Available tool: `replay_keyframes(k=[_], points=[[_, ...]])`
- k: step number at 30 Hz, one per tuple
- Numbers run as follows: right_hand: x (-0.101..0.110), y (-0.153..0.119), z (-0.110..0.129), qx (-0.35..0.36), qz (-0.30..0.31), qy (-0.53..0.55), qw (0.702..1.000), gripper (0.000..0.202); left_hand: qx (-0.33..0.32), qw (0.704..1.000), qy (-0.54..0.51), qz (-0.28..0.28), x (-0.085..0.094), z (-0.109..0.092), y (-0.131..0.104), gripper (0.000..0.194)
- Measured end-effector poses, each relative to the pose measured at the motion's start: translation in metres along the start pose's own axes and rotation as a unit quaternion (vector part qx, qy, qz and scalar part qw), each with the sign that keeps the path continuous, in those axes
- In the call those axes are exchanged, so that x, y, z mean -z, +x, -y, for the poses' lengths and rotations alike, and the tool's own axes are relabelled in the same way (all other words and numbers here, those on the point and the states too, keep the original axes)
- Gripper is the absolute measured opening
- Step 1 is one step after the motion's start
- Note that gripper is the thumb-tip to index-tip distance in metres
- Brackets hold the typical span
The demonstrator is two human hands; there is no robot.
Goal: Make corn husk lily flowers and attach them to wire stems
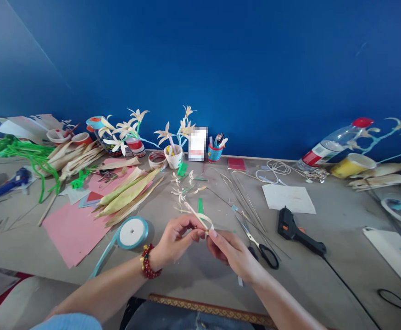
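Observation:
Both of my hands meet at the front middle of the table. My left hand (179,239), with a red bead bracelet at its wrist, is closed on the lower part of a thin pale stick (194,211) that slants up and left. My right hand (230,250) pinches a pale husk strip (208,219) that curls beside the stick's lower end. Just beyond my fingers lie small white husk flowers (180,195) and a green paper piece (200,205).
A blue ribbon roll (132,232), pink sheets (75,231) and corn husks (126,195) lie left. Scissors (257,243), wires (243,201) and a black glue gun (298,234) lie right. Cups of husk flowers (173,156) and a tilted bottle (327,149) stand behind.

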State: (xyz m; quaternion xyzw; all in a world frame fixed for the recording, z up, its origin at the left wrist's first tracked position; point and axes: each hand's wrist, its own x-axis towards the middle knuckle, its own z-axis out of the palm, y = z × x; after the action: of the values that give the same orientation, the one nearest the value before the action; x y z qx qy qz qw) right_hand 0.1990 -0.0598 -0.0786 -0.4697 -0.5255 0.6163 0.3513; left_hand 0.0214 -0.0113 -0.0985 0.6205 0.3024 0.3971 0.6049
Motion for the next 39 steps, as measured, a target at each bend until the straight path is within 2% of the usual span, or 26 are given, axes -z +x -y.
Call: replay_keyframes(k=[5, 9, 14, 23, 24, 26, 29, 31, 33, 35, 39], points=[[0.000, -0.006, 0.004, -0.070, 0.075, 0.180, 0.978, 0.054, -0.022, 1.000, -0.009, 0.014, 0.000, -0.003, 0.000, 0.023], [0.004, -0.009, 0.004, -0.081, 0.122, 0.265, 0.953, 0.054, -0.015, 1.000, -0.019, -0.001, 0.002, -0.001, 0.001, 0.023], [0.010, -0.011, 0.006, -0.073, 0.151, 0.312, 0.935, 0.053, 0.012, 0.999, -0.038, -0.014, 0.005, 0.004, 0.003, 0.023], [0.022, -0.016, 0.001, -0.060, 0.253, 0.353, 0.899, 0.058, 0.043, 0.992, -0.117, -0.017, 0.010, 0.008, 0.011, 0.021], [0.023, -0.016, 0.002, -0.050, 0.247, 0.348, 0.903, 0.059, 0.045, 0.990, -0.131, -0.018, 0.010, 0.008, 0.011, 0.020], [0.022, -0.015, 0.003, -0.010, 0.178, 0.309, 0.934, 0.060, 0.046, 0.987, -0.153, -0.028, 0.008, 0.009, 0.011, 0.017], [0.013, -0.011, 0.005, 0.066, 0.037, 0.118, 0.990, 0.056, 0.040, 0.984, -0.164, -0.060, 0.002, 0.008, 0.008, 0.013], [0.005, -0.008, 0.004, 0.102, -0.010, -0.037, 0.994, 0.051, 0.029, 0.985, -0.158, -0.064, -0.003, 0.007, 0.005, 0.011], [-0.002, -0.006, 0.001, 0.118, -0.037, -0.130, 0.984, 0.048, 0.014, 0.986, -0.156, -0.054, -0.008, 0.005, 0.001, 0.011], [-0.007, -0.005, -0.003, 0.115, -0.053, -0.154, 0.980, 0.048, 0.000, 0.986, -0.161, -0.040, -0.010, 0.003, -0.001, 0.011], [-0.008, -0.006, -0.006, 0.092, -0.057, -0.117, 0.987, 0.049, -0.022, 0.990, -0.140, -0.023, -0.009, -0.001, -0.001, 0.010]])
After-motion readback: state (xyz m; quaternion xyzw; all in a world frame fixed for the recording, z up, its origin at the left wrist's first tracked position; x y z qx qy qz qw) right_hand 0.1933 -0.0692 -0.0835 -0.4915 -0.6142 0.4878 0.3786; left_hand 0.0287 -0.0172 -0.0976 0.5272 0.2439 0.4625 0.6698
